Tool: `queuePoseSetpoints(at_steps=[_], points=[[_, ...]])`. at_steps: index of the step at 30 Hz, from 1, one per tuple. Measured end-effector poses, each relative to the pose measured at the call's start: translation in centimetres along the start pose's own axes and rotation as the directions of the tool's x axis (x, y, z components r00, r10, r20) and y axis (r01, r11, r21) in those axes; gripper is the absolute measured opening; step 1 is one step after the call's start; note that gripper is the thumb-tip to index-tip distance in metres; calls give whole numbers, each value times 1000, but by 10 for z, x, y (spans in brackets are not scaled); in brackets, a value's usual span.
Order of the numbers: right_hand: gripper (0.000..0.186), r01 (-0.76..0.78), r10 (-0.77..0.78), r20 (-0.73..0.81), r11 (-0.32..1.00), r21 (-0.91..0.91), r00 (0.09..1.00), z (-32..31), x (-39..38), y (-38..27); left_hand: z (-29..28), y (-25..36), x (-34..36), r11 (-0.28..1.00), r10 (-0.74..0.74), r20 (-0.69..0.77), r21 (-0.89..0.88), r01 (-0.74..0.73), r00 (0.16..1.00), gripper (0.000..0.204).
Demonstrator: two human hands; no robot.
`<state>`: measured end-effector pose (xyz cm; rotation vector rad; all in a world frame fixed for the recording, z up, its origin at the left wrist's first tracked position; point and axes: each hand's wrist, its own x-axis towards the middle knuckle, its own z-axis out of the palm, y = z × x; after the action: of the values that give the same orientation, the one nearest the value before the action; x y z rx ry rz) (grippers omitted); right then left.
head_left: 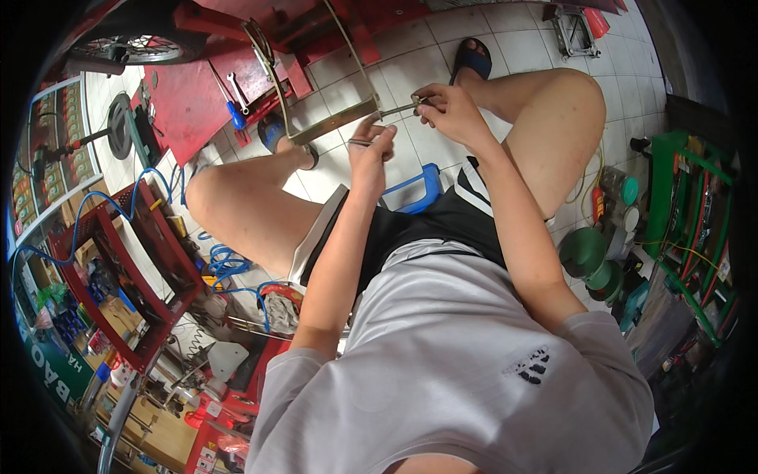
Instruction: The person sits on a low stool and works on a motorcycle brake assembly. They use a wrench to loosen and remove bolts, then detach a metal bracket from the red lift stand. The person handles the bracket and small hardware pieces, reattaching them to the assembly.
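Observation:
Out in front of me, between my spread legs, my left hand (373,150) is closed around a thin dark metal piece (361,143), whose end sticks out past the fingers. To its right, my right hand (448,114) pinches the end of a slim metal rod (400,109). That rod reaches leftward to the corner of a brassy U-shaped metal frame (332,121). Whether rod and frame are joined there, I cannot make out. The frame's crossbar lies just beyond my left hand, and its long arms run away toward red metalwork.
A red platform (185,110) at the far left carries a blue-handled screwdriver (235,114) and a wrench (238,93), below a spoked wheel (134,50). A blue plastic stool (414,189) is under me. Blue hose (225,261) coils at left; a green rack (671,189) stands at right.

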<state>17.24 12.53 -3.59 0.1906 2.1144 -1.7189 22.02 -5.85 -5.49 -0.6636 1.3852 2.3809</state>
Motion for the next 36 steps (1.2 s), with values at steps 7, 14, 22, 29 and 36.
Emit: queuePoseSetpoints(at_steps=[7, 14, 22, 29, 36], points=[[26, -126, 126, 22, 992, -11, 992, -1, 0, -8, 29, -4, 6, 900, -191, 147, -368, 233, 971, 29], [25, -36, 42, -20, 964, 262, 999, 4, -5, -14, 32, -10, 11, 917, -180, 65, -350, 191, 981, 28], [27, -101, 88, 92, 984, 149, 992, -3, 0, -10, 34, -6, 11, 929, -166, 35, -330, 168, 986, 20], [27, 44, -38, -30, 965, 257, 999, 5, -5, -13, 27, -10, 16, 936, -166, 26, -310, 166, 986, 27], [32, -51, 52, -39, 998, 43, 998, 2, 1, -11, 30, -5, 15, 946, -141, 17, -291, 140, 990, 14]])
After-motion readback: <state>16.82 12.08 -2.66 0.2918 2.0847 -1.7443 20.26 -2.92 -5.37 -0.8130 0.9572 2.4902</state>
